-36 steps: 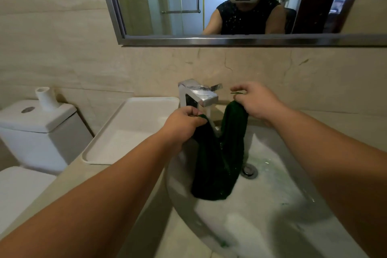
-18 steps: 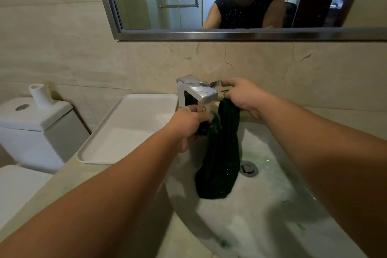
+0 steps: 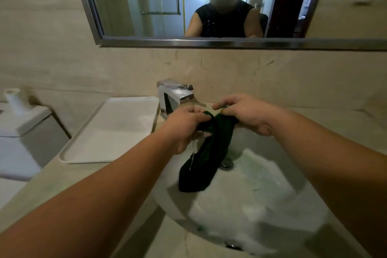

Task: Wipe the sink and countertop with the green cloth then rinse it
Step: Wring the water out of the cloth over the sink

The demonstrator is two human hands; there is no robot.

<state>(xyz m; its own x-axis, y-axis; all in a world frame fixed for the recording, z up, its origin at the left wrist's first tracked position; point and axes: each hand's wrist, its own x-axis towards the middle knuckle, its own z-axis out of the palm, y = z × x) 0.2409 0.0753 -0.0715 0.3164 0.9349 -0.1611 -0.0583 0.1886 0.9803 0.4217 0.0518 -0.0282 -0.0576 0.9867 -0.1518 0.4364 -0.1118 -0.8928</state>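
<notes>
Holding the green cloth [image 3: 206, 153] bunched at its top edge, both hands work over the far side of the sink [image 3: 261, 195], just in front of the faucet [image 3: 174, 95]. Left hand [image 3: 184, 125] is closed around the cloth's upper left fold; right hand [image 3: 244, 114] grips the upper right corner, thumb and forefinger pinched, other fingers curled. Cloth hangs in a dark, sodden, twisted strip, its lower end resting on the basin wall just left of the drain [image 3: 226, 164]. A thin thread of water falls off it near the left hand. Can't tell if the faucet is running; no stream visible at the spout. Judgement: wiping looks finished, this is the rinse/wring stage, close to the end. Basin is wet with faint green smears, so some residue is left to flush. What's left: squeeze out, maybe one more rinse, set the cloth down. Materials: round glossy white ceramic bowl, boxy chrome faucet with flat lever, matte beige stone-look countertop [image 3: 62, 190], shallow white rectangular plastic-looking tray [image 3: 113, 130] on the left, veined beige wall tiles, metal-framed mirror [image 3: 209, 43] above. Cloth looks like thick terry, heavy with water.
</notes>
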